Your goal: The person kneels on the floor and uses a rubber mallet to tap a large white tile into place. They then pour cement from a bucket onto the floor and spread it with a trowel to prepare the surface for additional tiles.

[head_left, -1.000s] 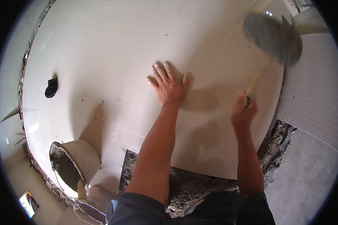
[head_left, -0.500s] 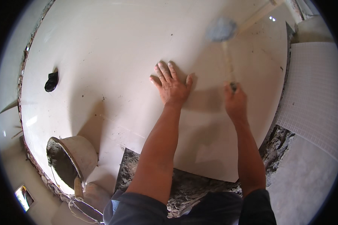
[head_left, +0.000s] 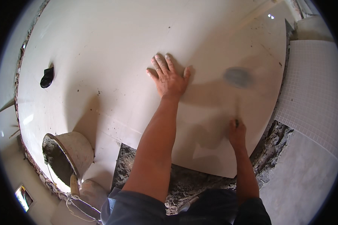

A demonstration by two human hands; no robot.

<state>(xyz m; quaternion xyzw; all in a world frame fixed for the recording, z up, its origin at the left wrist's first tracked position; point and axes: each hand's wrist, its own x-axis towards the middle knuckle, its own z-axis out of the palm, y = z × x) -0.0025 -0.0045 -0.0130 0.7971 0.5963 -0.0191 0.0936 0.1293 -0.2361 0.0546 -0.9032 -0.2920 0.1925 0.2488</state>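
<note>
My left hand [head_left: 170, 79] lies flat with spread fingers on a large, pale, glossy floor tile [head_left: 120, 45]. To its right, my right hand [head_left: 237, 132] is wrapped round the thin handle of a mallet. The grey head of the mallet [head_left: 239, 77] is smeared by motion above the tile's right part; whether it touches the surface I cannot tell. Dark specks dot the tile. Its near edge stops short of my knees, where rough grey mortar [head_left: 191, 187] shows.
A mortar-smeared bucket [head_left: 77, 148] lies tipped at the left, with a second bucket [head_left: 94, 197] below it. A small black object [head_left: 47, 77] rests at the far left. White gridded small tiles [head_left: 311, 90] and a broken mortar strip [head_left: 270, 155] border the right side.
The mallet and my right hand have come nearer to me, the head dropping from the far right toward the tile's middle right. My left hand stays flat on the tile.
</note>
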